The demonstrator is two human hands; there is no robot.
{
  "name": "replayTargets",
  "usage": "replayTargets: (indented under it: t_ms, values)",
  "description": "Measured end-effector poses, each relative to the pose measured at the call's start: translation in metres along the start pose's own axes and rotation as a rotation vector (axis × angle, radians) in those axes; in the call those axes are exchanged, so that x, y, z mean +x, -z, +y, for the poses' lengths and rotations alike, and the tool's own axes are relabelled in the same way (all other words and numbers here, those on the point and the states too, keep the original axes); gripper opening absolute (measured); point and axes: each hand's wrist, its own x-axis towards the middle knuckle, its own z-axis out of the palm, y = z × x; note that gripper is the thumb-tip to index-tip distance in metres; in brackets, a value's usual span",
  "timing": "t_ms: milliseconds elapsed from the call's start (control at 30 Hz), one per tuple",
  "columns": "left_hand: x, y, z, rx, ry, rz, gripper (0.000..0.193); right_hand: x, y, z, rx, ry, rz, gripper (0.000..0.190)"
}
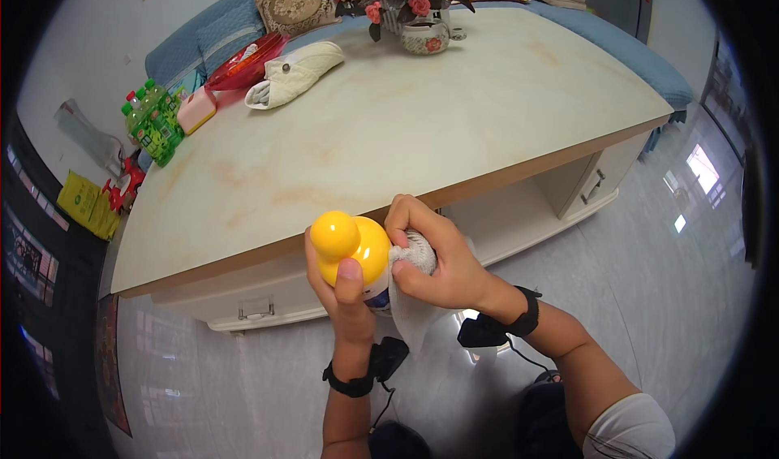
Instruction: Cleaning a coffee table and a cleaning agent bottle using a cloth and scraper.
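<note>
My left hand (344, 294) grips a container with a glossy yellow top (372, 246) and a round yellow knob (335, 234). Below the yellow part shows a strip of its white and blue side; the rest is hidden by my hands. Pressed against the right of the container is a whitish cloth (420, 255), bunched in the fingers of my right hand (441, 267). A loose end of the cloth hangs down below that hand. Both hands are in front of the near edge of a pale marble-look table (389, 136).
On the table lie a cream fabric roll (304, 72), a red bowl (240, 66), a pink box (196, 111) and several green bottles (155, 127). A floral teapot (426, 38) stands near artificial flowers (420, 2). Beneath the tabletop are an open shelf (505, 215) and a drawer handle (255, 310).
</note>
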Motion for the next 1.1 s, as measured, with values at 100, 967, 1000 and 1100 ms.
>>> replayTargets:
  t_ms: [100,967,1000,1100]
  values:
    - [0.0,0.002,0.001,-0.047,0.023,0.011,0.056,0.0,0.0,0.005,-0.029,0.052,-0.018,0.02]
    - [0.016,0.005,0.026,-0.63,0.375,-0.053,0.068,0.008,0.0,-0.03,-0.034,0.368,0.281,0.019]
    - [0.014,0.003,0.025,-0.587,0.319,0.051,0.067,0.006,-0.007,-0.028,-0.037,0.364,0.285,0.019]
    - [0.013,0.002,0.026,-0.413,0.293,0.128,0.065,-0.002,-0.025,-0.021,-0.354,0.384,0.214,0.023]
